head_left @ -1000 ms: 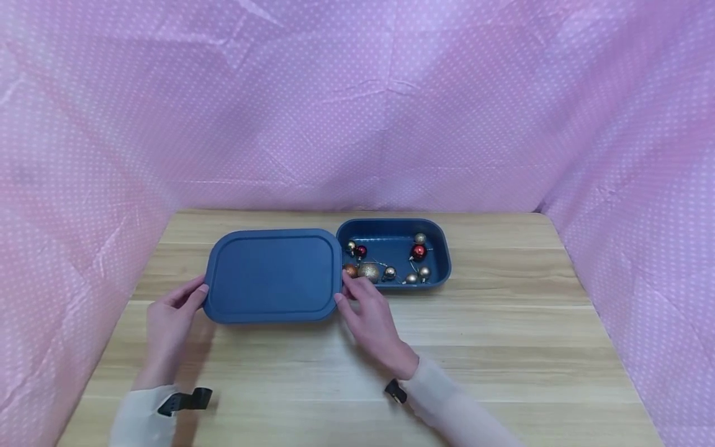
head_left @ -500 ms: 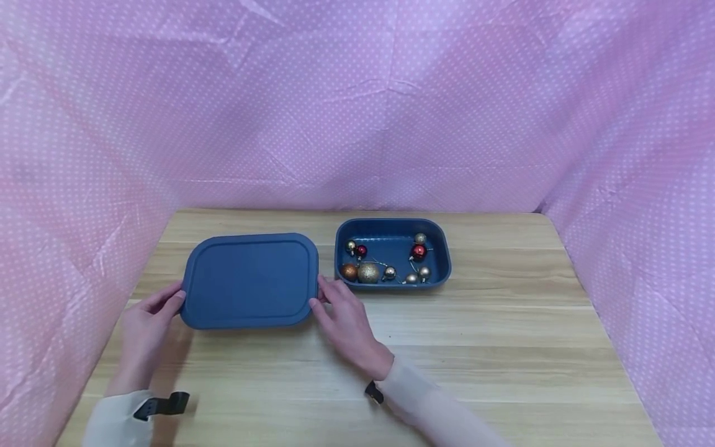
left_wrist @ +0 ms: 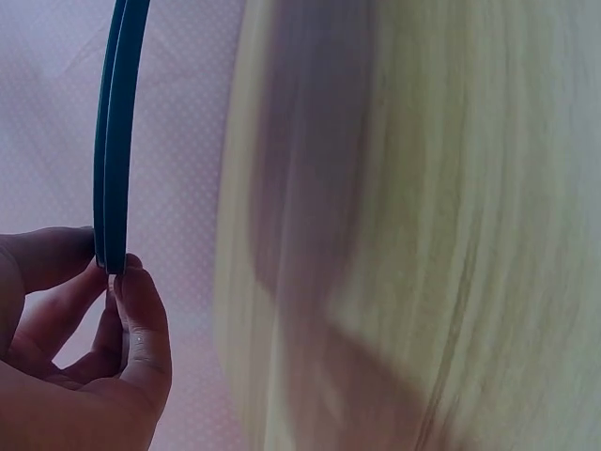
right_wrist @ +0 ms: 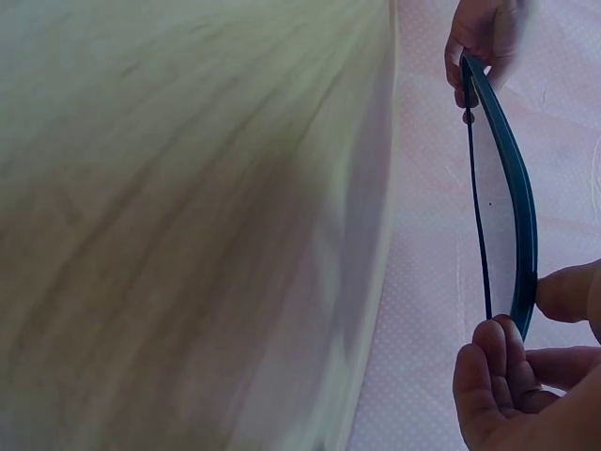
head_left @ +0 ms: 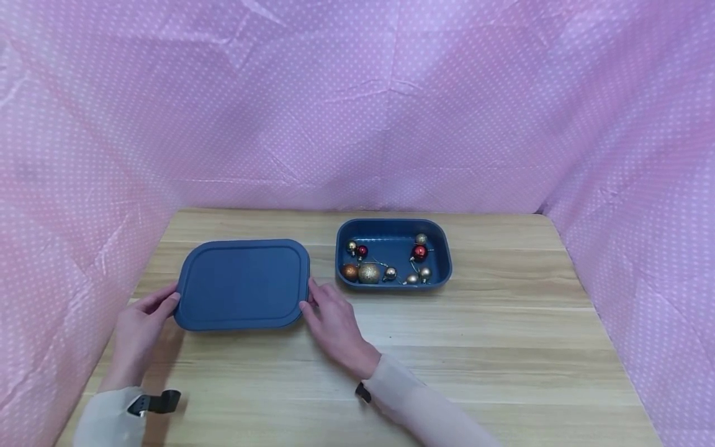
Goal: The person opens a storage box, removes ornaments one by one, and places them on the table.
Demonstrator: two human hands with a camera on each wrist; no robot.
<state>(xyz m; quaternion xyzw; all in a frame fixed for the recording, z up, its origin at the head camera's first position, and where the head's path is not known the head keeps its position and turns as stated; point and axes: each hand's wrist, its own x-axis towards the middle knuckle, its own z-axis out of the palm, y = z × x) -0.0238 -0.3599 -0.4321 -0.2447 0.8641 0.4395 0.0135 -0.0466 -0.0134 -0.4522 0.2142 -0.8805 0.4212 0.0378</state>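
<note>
Both hands hold a flat blue lid (head_left: 242, 285) with rounded corners, up off the table on the left side. My left hand (head_left: 138, 329) pinches its left end between thumb and fingers, which the left wrist view shows at the lid's thin edge (left_wrist: 115, 188). At the opposite end my right hand (head_left: 337, 329) grips the edge, thumb on top and fingers underneath. The right wrist view shows the lid (right_wrist: 521, 207) edge-on, with a gap between it and the tabletop. To the right stands an uncovered blue box (head_left: 393, 226) with several Christmas baubles, including a large gold glitter bauble (head_left: 368, 273) and a red bauble (head_left: 419, 252).
The wooden table (head_left: 491, 347) carries the box near its back edge. A pink dotted cloth (head_left: 357, 124) hangs behind and along both sides. Black straps (head_left: 153, 403) circle the wrists.
Both hands have carried the lid left and slightly toward the person, away from the box. The lid no longer overlaps the box's left end in the head view. Box and baubles stay put.
</note>
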